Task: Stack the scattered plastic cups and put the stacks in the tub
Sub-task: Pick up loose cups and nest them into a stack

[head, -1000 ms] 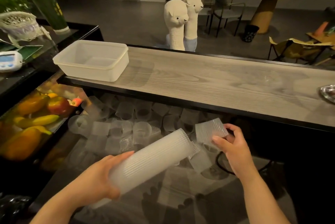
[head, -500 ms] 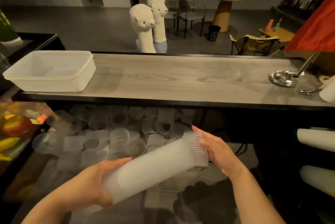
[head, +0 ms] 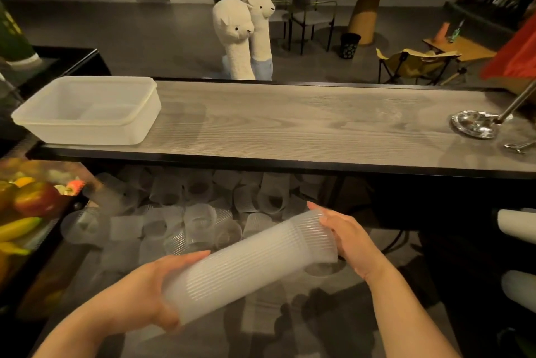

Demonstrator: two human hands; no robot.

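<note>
Holding item: one long stack of ribbed translucent cups point(head: 249, 263), carried on a slant over the lower glass surface point(head: 290, 314), near end low, far end high.

Left hand point(head: 150, 288): wrapped around the near, lower end of the stack, fingers over the top, thumb below.

Right hand point(head: 345, 234): cupped around the outermost cup at the far end, apparently seating it onto the stack (how deep it sits cannot be told).

Loose cups point(head: 200, 218): many, scattered on the glass under the wooden counter point(head: 290, 120), some lying on their sides, several just beside the stack's far end.

Tub point(head: 87, 111): white, on the counter's left end, nothing visible inside; well apart from the stack and above it.

Bystanders: two plush alpacas point(head: 243, 35) behind the counter; a metal dish point(head: 474, 124) at its right end; fruit point(head: 29, 207) at lower left.

Hazards, as judged:
- Stack is long and supported only at its ends; a loosely nested middle could bow or part on the lift to the tub.
- Thin walls may buckle if squeezed hard.
- A crooked last cup could jam or pop off.
- Swinging the stack leftward risks clipping the counter edge or knocking loose cups toward the fruit.
</note>
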